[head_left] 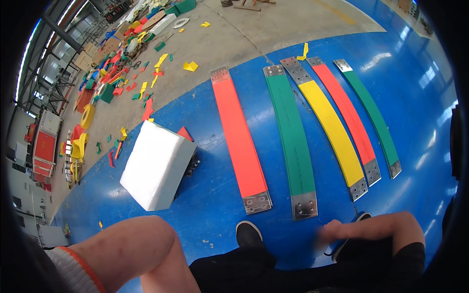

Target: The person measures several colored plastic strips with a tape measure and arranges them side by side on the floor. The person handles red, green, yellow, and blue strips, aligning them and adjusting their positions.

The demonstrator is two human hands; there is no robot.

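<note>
My right hand [328, 233] hangs low over the blue floor, between my shoes and just past the near end of the wide green busbar [293, 141]. Motion smears its fingers, and a dark blur lies at their tips. Of my left hand only the white knitted glove cuff [78, 268] with its orange edge shows; its fingers are cut off at the lower left. Left of the green strip lies a wide red busbar [238, 139]. To its right lie a yellow busbar [334, 134], a narrower red busbar [344, 112] and a narrow green busbar [371, 110]. All have bare, drilled metal ends.
A white foam block [159, 163] stands left of the strips, dark metal partly showing behind it. Coloured scraps [110, 78] and cartons are heaped on the grey concrete at far left. A red-and-white cabinet [46, 141] stands at the left. My shoe [249, 234] is near the wide red strip.
</note>
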